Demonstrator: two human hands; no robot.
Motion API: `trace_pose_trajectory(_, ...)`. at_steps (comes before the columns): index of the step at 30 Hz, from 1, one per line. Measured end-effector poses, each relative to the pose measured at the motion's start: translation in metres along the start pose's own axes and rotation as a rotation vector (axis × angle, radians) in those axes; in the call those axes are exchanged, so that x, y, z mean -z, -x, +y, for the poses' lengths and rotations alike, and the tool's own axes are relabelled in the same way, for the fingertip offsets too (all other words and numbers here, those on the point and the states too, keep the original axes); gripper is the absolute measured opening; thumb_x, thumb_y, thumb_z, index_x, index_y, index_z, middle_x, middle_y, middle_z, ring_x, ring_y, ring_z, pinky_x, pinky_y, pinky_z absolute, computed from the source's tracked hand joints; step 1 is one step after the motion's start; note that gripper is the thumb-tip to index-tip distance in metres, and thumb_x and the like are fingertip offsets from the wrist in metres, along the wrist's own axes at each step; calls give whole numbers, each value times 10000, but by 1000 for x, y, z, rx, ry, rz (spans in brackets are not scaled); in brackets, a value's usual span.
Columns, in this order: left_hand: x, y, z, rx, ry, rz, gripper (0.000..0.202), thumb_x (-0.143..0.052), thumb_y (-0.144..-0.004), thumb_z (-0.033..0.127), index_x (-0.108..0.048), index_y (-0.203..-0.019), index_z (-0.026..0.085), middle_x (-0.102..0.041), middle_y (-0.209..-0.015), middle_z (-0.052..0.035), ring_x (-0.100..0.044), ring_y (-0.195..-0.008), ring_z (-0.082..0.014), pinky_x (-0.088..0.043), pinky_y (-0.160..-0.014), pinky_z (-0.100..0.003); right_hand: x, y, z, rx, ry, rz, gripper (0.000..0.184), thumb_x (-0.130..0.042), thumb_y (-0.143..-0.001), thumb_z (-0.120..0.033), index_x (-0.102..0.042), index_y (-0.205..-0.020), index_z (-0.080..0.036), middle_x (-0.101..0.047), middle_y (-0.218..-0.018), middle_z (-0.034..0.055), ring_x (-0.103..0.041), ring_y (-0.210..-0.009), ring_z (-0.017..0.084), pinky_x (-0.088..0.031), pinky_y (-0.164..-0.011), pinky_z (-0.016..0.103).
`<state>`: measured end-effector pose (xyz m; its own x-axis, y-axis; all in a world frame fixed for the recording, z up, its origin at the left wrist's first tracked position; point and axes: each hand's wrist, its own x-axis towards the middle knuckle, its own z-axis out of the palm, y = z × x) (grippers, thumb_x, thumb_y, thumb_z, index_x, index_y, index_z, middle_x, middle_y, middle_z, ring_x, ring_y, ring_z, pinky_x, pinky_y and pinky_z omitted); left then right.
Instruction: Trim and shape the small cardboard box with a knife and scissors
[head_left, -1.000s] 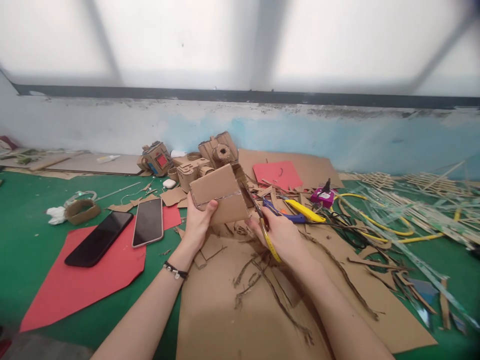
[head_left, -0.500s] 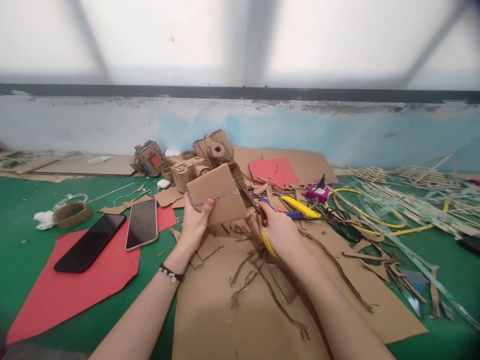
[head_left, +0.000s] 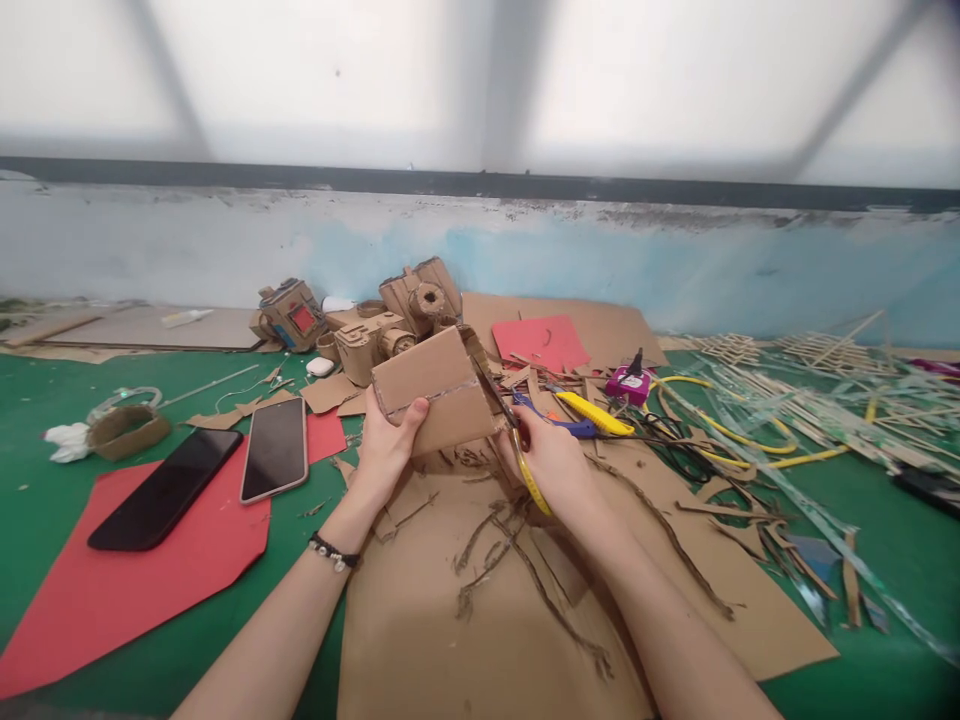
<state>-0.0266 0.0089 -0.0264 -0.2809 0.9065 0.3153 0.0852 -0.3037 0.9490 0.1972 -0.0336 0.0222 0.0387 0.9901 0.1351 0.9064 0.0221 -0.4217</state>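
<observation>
A small cardboard box (head_left: 439,395) is held tilted above a large cardboard sheet. Around its left lower side closes my left hand (head_left: 394,440), with the thumb pressed on the face below a seam line. My right hand (head_left: 555,465) grips a pair of scissors (head_left: 533,482) by the yellow handle. The dark blades point up and left along the box's right edge; how far apart they are is hard to make out. Under the box, the cardboard sheet (head_left: 427,640) carries torn strips of corrugated cardboard (head_left: 555,600).
Two phones (head_left: 169,490) (head_left: 275,450) lie on red paper (head_left: 67,610) to the left. Cardboard cameras (head_left: 367,345) stand behind the box. A yellow cutter (head_left: 596,412), a purple charger (head_left: 628,385), yellow cable (head_left: 795,460), cardboard scraps and clear strips spread to the right.
The view has shifted slightly, so the surroundings sit a little further left. Both hands keep their hold on the box and scissors, with hardly any movement between them.
</observation>
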Motion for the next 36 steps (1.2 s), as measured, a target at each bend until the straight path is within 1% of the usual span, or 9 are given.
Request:
trace_pose_trajectory(4, 0, -1, 0, 17, -20, -5, 932, -803, -758, 844, -545, -1408, 228, -705, -1453, -183, -625, -1445, -358, -447, -1261, -505, -3, -1, 0, -10, 32, 24, 343, -643, -1037, -385, -767, -1322, -241, -848, -996, 97, -781, -926, 286, -408, -730, 299)
trace_pose_trajectory(9, -1, -1, 1, 33, -9, -6, 913, -795, -770, 837, -542, -1409, 236, -693, -1464, -182, -651, -1399, -352, -482, -1220, -494, -6, -1, 0, -20, 83, 20, 273, -616, -1051, -338, -800, -1224, -235, -833, -919, 111, -770, -856, 285, -408, -726, 308)
trace_pose_trajectory(16, -3, 3, 4, 40, -41, -8, 914, -786, -772, 835, -535, -1406, 226, -709, -1429, -180, -637, -1427, -345, -465, -1243, -481, -11, -7, 13, 49, -180, 59, 494, -653, -972, -347, -717, -1452, -248, -819, -909, 53, -751, -859, 266, -446, -741, 297)
trace_pose_trajectory(19, -7, 6, 7, 44, 13, -38, 925, -794, -763, 828, -515, -1400, 217, -684, -1481, -198, -664, -1395, -340, -487, -1228, -482, -13, -9, 16, 58, -231, 90, 547, -685, -913, -327, -719, -1453, -249, -816, -897, 40, -738, -834, 254, -447, -728, 288)
trace_pose_trajectory(23, -10, 6, 11, 44, 47, -44, 912, -834, -751, 788, -504, -1383, 219, -671, -1507, -202, -684, -1370, -326, -512, -1210, -465, -13, -7, 14, 34, -174, 92, 451, -633, -902, -230, -787, -1326, -235, -823, -907, 63, -734, -842, 252, -420, -717, 282)
trace_pose_trajectory(26, -10, 5, 12, 42, 49, -30, 926, -843, -738, 788, -514, -1384, 212, -675, -1492, -207, -687, -1364, -332, -527, -1196, -465, -12, -6, 13, 36, -148, 91, 373, -591, -927, -233, -811, -1227, -225, -818, -912, 82, -730, -836, 257, -415, -713, 289)
trace_pose_trajectory(28, -10, 5, 11, 41, 45, -12, 940, -849, -730, 791, -518, -1388, 208, -678, -1480, -210, -690, -1358, -339, -535, -1188, -472, -11, -6, 14, 37, -171, 92, 427, -603, -926, -260, -776, -1315, -225, -813, -903, 76, -733, -842, 264, -429, -721, 293)
trace_pose_trajectory(31, -11, 6, 10, 44, 43, -5, 917, -844, -750, 788, -523, -1389, 214, -685, -1469, -200, -695, -1347, -334, -537, -1184, -472, -8, -8, 16, 18, -255, 51, 624, -640, -906, -302, -637, -1528, -245, -805, -872, 42, -735, -828, 268, -463, -731, 306)
trace_pose_trajectory(36, -12, 9, 12, 47, 49, -2, 921, -815, -765, 820, -532, -1383, 199, -690, -1462, -215, -691, -1348, -343, -534, -1186, -493, -4, -10, 19, -36, -392, 19, 737, -697, -837, -310, -585, -1564, -285, -829, -955, 43, -754, -845, 263, -506, -741, 312)
